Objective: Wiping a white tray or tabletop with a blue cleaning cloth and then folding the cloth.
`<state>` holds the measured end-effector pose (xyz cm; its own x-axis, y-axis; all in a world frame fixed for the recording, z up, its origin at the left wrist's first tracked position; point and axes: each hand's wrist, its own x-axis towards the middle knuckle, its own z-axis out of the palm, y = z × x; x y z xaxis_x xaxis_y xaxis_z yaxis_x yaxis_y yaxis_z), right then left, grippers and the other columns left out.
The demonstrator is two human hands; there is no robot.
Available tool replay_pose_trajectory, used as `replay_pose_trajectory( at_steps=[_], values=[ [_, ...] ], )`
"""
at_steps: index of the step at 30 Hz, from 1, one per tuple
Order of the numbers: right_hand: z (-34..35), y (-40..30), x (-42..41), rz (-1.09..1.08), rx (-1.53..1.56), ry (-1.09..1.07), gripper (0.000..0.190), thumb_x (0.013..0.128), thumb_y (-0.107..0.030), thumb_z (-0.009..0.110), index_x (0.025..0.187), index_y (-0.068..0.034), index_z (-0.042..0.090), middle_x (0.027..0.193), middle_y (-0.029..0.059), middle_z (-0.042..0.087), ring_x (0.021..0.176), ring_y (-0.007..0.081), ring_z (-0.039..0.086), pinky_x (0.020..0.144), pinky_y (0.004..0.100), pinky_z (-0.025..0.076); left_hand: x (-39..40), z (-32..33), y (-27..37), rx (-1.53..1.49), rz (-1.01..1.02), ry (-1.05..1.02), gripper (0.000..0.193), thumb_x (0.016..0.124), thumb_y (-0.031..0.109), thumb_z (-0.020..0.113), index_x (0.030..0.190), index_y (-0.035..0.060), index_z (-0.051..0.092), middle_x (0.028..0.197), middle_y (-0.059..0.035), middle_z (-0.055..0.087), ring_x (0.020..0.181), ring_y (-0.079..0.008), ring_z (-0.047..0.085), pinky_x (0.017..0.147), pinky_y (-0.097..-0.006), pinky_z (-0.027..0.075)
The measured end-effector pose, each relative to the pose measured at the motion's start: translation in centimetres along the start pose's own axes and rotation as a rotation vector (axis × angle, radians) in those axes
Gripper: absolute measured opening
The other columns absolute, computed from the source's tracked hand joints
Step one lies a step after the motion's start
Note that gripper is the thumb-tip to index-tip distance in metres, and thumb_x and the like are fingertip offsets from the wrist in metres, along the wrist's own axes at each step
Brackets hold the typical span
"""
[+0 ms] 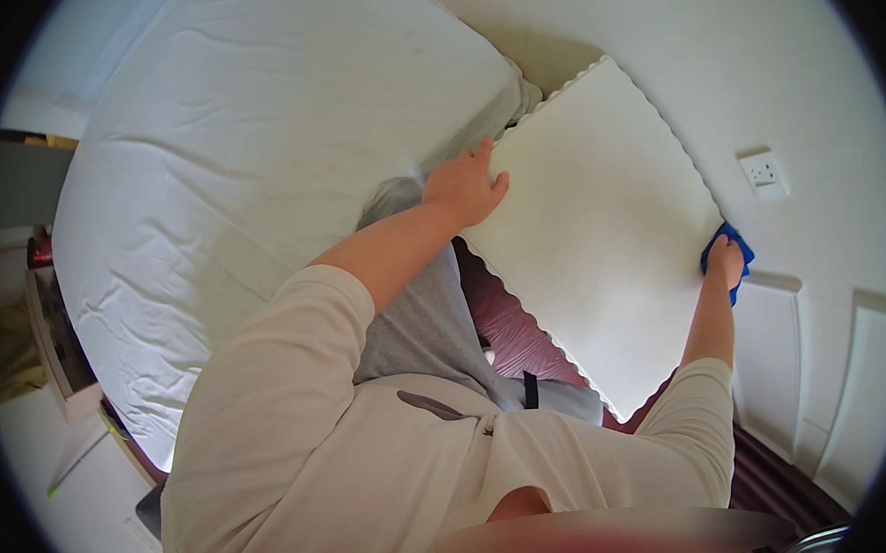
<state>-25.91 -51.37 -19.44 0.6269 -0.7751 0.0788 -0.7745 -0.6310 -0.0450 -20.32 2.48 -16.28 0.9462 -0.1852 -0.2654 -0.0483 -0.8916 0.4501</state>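
Note:
A white square tabletop-like panel [606, 238] with a scalloped edge lies in front of me, turned cornerwise. My left hand [467, 186] is at its left edge, fingers apart, with the thumb and fingertips over or against the rim; it grasps nothing that I can see. At the panel's right corner, my right hand [726, 260] grips a bunched blue cloth [744, 249] against the edge. What supports the panel is hidden beneath it.
A bed with a pale sheet [254, 121] fills the left. Maroon fabric [525, 340] shows below the panel. The right wall carries a power socket [764, 173] and moulded panelling [765, 335]. An open box or drawer [59, 334] stands at far left.

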Motion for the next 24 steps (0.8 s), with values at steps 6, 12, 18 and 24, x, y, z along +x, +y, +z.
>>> replay_pose_trajectory(
  at_steps=[6, 12, 18, 24],
  values=[
    [-1.2, 0.0, -4.7, -0.051, -0.043, -0.016, 0.049, 0.092, -0.042, 0.043, 0.101, -0.007, 0.076, 0.109, 0.0229, 0.073, 0.102, 0.0438, 0.069, 0.089, 0.0549, 0.054, -0.3, -0.5, -0.7, -0.024, 0.019, 0.015, 0.069, 0.098, 0.048, 0.051, 0.153, 0.0082, 0.039, 0.117, -0.0216, 0.068, 0.106, -0.0391, 0.068, 0.091, -0.0507, 0.056],
    [-1.9, 1.4, -10.4, -0.133, -0.024, 0.046, 0.041, 0.090, -0.036, 0.047, 0.086, -0.004, 0.073, 0.095, 0.0235, 0.073, 0.089, 0.0442, 0.069, 0.080, 0.0556, 0.053, -0.1, -1.7, -0.5, -0.018, 0.012, -0.044, 0.070, 0.099, 0.048, 0.050, 0.156, 0.0093, 0.037, 0.122, -0.0208, 0.066, 0.110, -0.0375, 0.068, 0.093, -0.0489, 0.056],
    [-2.8, 3.7, -17.6, -0.129, 0.013, 0.029, 0.036, 0.088, -0.034, 0.050, 0.078, -0.004, 0.069, 0.087, 0.0251, 0.070, 0.082, 0.0460, 0.068, 0.075, 0.0565, 0.053, 0.3, -1.1, -0.5, 0.008, 0.041, -0.022, 0.070, 0.099, 0.047, 0.049, 0.156, 0.0091, 0.037, 0.122, -0.0211, 0.067, 0.110, -0.0371, 0.068, 0.094, -0.0486, 0.055],
    [-4.4, 4.0, -25.5, -0.110, 0.053, -0.016, 0.032, 0.086, -0.033, 0.054, 0.076, -0.006, 0.068, 0.082, 0.0245, 0.069, 0.079, 0.0457, 0.067, 0.070, 0.0561, 0.052, 0.2, -0.5, -0.9, -0.019, 0.026, 0.005, 0.070, 0.098, 0.047, 0.051, 0.155, 0.0091, 0.037, 0.121, -0.0209, 0.067, 0.109, -0.0370, 0.069, 0.093, -0.0488, 0.056]
  ],
)
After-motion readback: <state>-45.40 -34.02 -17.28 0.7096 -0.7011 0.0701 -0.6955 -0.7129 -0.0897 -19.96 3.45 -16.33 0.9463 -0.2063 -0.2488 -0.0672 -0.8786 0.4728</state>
